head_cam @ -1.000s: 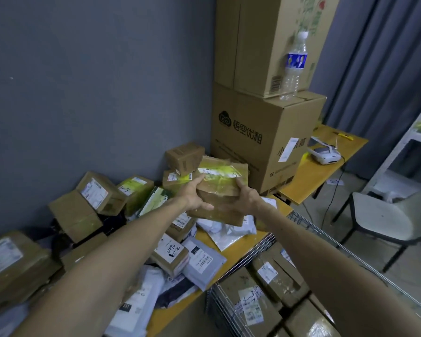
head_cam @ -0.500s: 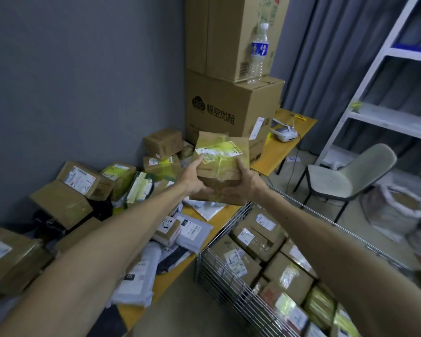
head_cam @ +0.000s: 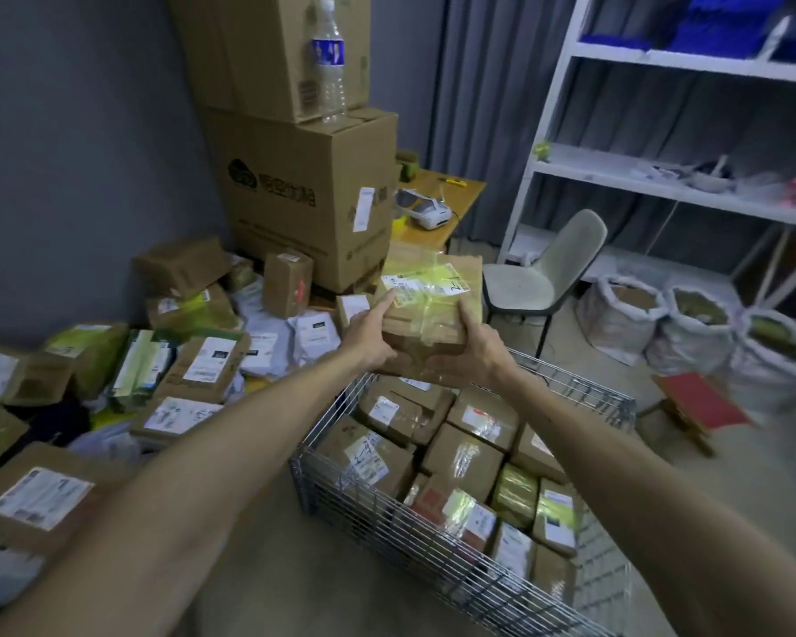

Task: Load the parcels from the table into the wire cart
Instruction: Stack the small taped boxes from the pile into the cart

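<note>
At 9 o'clock, spread over the table, a loose heap of brown boxes and grey mailer bags, labels facing every way. At 11 o'clock, against the wall, two big cartons stacked one on the other, with a water bottle upright on the lower one's lid.

Just above centre, left hand gripping the left side of a brown parcel, thumb flat on the white label, fingers curled under. Parcel held in the air over the 11 o'clock corner of the wire cart, clear of the boxes below, touched by the two hands only. Long axis roughly 9 to 3 o'clock; labelled, yellow-taped face tipped up toward the camera. Under the hands, perhaps a second box; cannot tell. Right hand clamped on the right side, thumb up the near edge, fingers beneath.

At 5 o'clock, the cart itself, packed with boxes in rows. At 2 o'clock, a pale chair before white shelving. At 3 o'clock, open sacks on the floor.
</note>
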